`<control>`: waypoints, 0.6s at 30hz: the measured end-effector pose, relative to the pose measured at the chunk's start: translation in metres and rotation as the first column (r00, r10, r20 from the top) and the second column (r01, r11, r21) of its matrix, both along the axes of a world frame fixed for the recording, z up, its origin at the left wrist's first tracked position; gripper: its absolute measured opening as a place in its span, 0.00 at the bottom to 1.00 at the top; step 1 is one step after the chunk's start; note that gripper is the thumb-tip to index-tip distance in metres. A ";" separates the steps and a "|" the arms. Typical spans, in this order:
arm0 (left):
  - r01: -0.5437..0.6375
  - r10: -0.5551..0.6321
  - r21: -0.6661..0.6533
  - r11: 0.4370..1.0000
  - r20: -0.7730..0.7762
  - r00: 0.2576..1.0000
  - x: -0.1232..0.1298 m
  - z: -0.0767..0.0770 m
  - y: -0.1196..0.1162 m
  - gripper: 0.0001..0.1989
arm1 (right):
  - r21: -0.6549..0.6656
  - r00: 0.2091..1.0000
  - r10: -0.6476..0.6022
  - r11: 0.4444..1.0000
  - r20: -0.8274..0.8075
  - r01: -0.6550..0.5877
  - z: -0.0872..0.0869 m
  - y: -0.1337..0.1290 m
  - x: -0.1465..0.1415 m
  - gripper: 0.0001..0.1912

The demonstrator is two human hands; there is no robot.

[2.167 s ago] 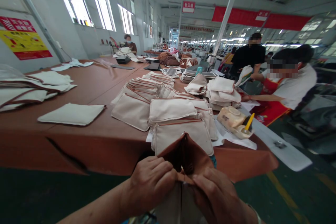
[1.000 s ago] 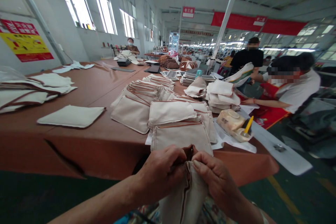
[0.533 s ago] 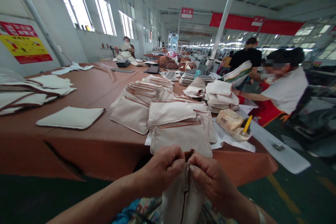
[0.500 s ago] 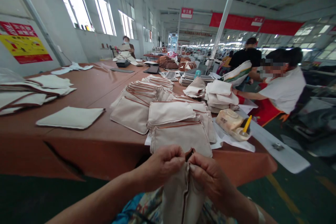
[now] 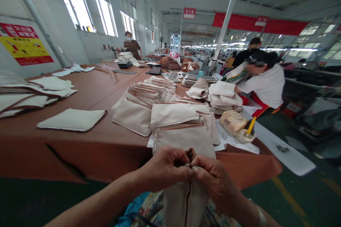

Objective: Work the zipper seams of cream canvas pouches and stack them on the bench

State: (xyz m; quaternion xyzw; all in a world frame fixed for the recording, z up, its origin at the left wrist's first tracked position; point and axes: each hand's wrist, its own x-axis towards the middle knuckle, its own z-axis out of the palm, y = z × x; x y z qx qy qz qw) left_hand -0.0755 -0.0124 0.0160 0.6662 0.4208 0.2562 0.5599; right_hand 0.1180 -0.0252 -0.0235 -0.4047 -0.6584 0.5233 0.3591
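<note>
Just off the table's front edge, my left hand (image 5: 169, 166) and my right hand (image 5: 210, 173) pinch the upper end of a cream fabric piece (image 5: 183, 202) with a dark brown seam down its middle. Their fingertips nearly meet there, and a bit of brown material sticks up between them. The piece hangs down over my lap. Right behind my hands lies a cream pouch (image 5: 186, 140) with brown edging, under another pouch (image 5: 174, 113). More such pouches (image 5: 133, 113) overlap behind and to the left.
A single cream piece (image 5: 71, 119) and a cream stack (image 5: 34, 92) lie left on the brown-covered table (image 5: 106, 145). At right are a folded stack (image 5: 223, 95) and a container (image 5: 234, 124) with a yellow-handled tool. A person in white (image 5: 269, 85) leans beside the table.
My left fingers have shifted right along the top of the held piece, closer to my right fingers. The person in white has leaned in leftward; a distant person at the back has straightened up.
</note>
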 end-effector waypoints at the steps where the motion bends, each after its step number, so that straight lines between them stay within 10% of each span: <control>1: -0.013 0.013 -0.024 1.000 -0.012 1.000 0.001 -0.001 0.000 0.12 | 0.005 1.000 0.001 1.000 0.005 -0.001 0.000 0.000 0.001 0.11; 18: -0.112 0.113 0.020 0.994 -0.125 0.986 0.005 -0.009 -0.002 0.06 | 0.089 1.000 -0.021 0.996 0.009 0.020 0.006 0.000 0.002 0.03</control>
